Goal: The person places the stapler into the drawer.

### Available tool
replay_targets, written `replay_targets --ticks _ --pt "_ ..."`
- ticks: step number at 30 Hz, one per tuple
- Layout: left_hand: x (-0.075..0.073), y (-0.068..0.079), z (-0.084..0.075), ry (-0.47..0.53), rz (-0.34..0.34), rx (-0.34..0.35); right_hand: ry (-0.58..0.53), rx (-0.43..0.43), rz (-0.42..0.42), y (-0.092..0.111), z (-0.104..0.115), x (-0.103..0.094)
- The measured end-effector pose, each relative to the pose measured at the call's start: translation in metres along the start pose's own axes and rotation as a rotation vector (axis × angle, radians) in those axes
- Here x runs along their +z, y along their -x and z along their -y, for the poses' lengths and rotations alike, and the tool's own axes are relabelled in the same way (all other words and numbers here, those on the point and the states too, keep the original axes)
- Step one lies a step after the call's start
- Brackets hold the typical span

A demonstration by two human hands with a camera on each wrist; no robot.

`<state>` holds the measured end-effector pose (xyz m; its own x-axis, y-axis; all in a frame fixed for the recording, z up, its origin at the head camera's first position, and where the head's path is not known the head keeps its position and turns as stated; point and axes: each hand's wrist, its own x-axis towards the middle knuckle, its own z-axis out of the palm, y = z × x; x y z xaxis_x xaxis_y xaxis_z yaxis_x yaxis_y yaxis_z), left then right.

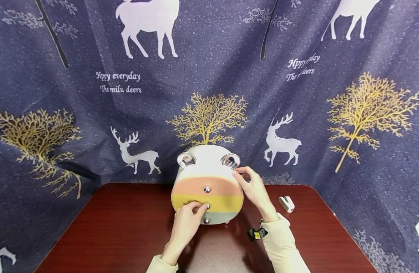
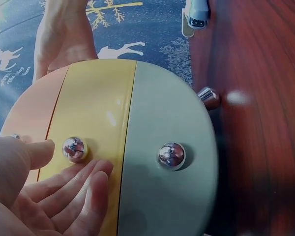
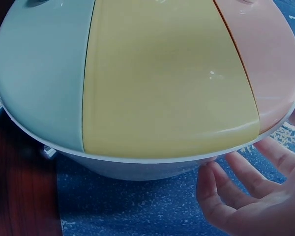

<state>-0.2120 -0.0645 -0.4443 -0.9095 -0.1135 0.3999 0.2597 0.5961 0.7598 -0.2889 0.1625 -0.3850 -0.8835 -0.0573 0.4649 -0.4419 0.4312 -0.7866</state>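
A rounded white cabinet stands on the table with three drawer fronts, pink on top, yellow in the middle, pale green below. Each front has a shiny silver knob. My left hand is at the yellow drawer. In the left wrist view its thumb and fingers lie around the yellow drawer's knob, with a small gap between thumb and knob. The fingers of my right hand touch the cabinet's right side, below the silver ring at its top right.
A small white device with a dark slot lies on the red-brown table, right of the cabinet. Short silver feet hold the cabinet up. Behind the table hangs a dark blue cloth with deer and trees.
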Motion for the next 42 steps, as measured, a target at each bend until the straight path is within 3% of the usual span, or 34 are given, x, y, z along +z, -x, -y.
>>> replay_targets --ticks 13,42 --pt "0.011 -0.002 -0.001 -0.147 -0.052 0.067 0.006 0.0 0.003 0.0 0.001 0.0" --pt "0.013 -0.002 0.0 -0.185 -0.139 0.132 0.005 0.005 0.012 0.0 0.002 -0.001"
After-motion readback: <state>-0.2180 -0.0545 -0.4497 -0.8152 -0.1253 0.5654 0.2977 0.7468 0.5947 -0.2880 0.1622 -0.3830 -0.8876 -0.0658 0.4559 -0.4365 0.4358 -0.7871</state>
